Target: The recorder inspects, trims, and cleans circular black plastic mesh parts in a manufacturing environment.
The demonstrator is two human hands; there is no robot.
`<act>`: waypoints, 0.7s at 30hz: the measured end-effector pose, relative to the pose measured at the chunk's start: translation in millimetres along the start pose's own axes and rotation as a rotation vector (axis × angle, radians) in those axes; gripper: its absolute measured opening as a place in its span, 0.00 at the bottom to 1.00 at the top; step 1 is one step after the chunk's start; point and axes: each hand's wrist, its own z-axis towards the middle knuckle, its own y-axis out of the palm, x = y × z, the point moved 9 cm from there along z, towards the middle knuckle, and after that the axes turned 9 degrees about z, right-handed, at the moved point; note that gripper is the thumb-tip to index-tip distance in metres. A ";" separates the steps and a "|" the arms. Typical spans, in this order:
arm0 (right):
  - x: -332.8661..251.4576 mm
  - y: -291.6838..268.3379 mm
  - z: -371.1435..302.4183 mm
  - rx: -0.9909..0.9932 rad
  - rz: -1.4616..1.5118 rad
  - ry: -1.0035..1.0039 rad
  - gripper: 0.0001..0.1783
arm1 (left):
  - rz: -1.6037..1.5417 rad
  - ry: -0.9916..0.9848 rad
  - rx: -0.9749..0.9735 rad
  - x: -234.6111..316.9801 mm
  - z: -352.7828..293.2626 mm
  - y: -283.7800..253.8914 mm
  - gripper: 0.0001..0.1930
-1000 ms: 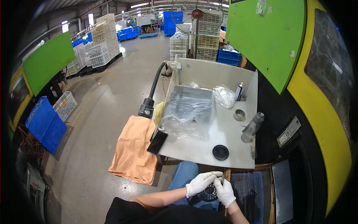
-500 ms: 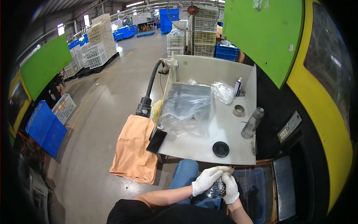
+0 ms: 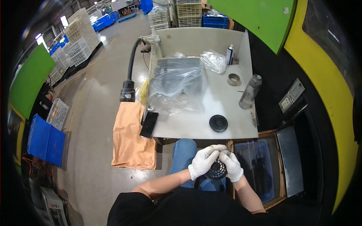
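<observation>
A round black perforated disc (image 3: 216, 172), like a small grille, is held over my lap, its holed face toward me. My left hand (image 3: 204, 161), in a white knit glove, closes on its left and upper edge. On its right side grips my right hand (image 3: 232, 165), gloved the same way, with the thumbs close together at the top. The fingers behind the disc are hidden. A similar black disc (image 3: 218, 123) lies flat near the front edge of the white worktable (image 3: 181, 132).
A plastic bag over a dark slab (image 3: 177, 75), a tape roll (image 3: 233, 79), a bottle (image 3: 250, 91) and a spray can (image 3: 230, 54) occupy the table. A phone (image 3: 149, 125) rests at its left edge, beside a brown paper bag (image 3: 132, 139). A blue crate (image 3: 260, 169) sits right of my knees.
The view has tilted down, so the table appears higher. The held disc has turned from edge-tilted and shiny to showing its holed face; both hands stay on it.
</observation>
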 end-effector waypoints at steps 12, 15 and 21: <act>-54.0 -125.9 105.9 0.591 -0.812 -0.178 0.29 | 0.848 -0.231 -0.043 -88.8 113.2 -47.6 0.44; -65.6 -128.4 120.5 0.680 -1.372 -0.123 0.32 | 1.083 -0.205 -0.165 -99.2 132.7 -45.9 0.57; -51.5 -123.3 136.7 0.571 -1.330 -0.141 0.33 | 1.219 -0.189 -0.319 -116.6 161.8 -31.5 0.57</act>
